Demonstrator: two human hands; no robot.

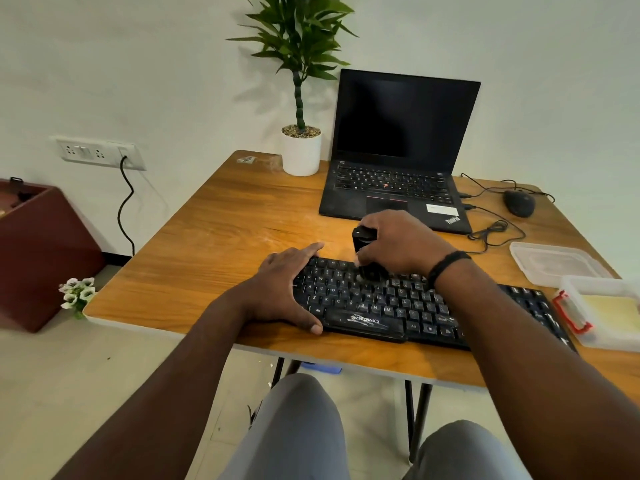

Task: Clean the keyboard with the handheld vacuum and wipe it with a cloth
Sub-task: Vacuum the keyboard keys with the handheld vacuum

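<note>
A black keyboard (398, 306) lies across the near edge of the wooden table (225, 230). My left hand (284, 289) grips its left end, thumb along the front edge and fingers over the back edge. My right hand (398, 244) grips a small black handheld vacuum (365, 251) upright, its nozzle down on the upper key rows near the middle. A yellow cloth (609, 308) lies in a clear plastic box at the right.
An open black laptop (398, 168) stands behind the keyboard, with a potted plant (300, 150) to its left. A black mouse (518, 202) and its cable lie at the right. A clear lid (557, 263) and clear box (602, 337) sit at the right edge.
</note>
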